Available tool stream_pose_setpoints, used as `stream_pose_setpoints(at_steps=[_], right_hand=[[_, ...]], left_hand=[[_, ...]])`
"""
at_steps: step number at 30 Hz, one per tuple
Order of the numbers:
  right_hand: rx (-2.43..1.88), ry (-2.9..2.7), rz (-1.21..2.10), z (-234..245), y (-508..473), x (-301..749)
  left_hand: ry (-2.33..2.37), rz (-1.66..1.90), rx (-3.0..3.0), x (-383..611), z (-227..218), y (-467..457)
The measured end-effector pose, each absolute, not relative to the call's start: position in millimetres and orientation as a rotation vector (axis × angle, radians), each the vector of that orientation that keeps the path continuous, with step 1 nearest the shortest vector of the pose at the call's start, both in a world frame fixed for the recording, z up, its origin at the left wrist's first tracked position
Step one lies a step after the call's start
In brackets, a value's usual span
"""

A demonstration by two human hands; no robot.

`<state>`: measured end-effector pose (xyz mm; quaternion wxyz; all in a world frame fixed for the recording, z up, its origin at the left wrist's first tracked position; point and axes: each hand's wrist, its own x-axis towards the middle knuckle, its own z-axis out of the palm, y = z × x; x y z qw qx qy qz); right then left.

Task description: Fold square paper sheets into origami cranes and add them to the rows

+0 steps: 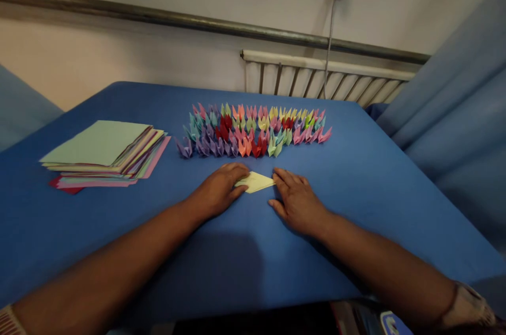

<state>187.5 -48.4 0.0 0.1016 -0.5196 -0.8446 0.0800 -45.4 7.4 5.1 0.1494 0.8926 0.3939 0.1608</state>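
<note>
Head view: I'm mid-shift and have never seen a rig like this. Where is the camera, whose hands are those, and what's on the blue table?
There is no machine here. A person works with two bare hands, and the single picture comes from a camera worn on their head, looking forward and down.

The left hand is at the left end of a small piece of folded pale yellow paper; the right hand has its fingertips at the pointed right end. I cannot tell whether they grip or only press it.

On the blue table, beyond the hands, stand rows of colourful folded paper figures. Toward the left lies a stack of coloured paper sheets, pale green on top.
</note>
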Motion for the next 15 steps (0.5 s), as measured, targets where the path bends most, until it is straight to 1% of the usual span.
stream_pose_setpoints(at_steps=[3, 7, 10, 15], right_hand=[[-1.454, -2.493, 0.206, 7, -46, 176], [-1.284, -2.565, 0.252, 6, -40, 156], [-1.309, -2.557, 0.29, -3, -38, 151], [-1.322, -2.563, 0.248, -11, -42, 157]], left_hand=[[1.117, 0.444, 2.574, -50, 7, 5], [1.064, 0.399, 2.627, -48, 10, 4], [1.077, 0.322, 2.648, -52, 15, 4], [1.145, 0.179, 2.639, -70, 28, 12]])
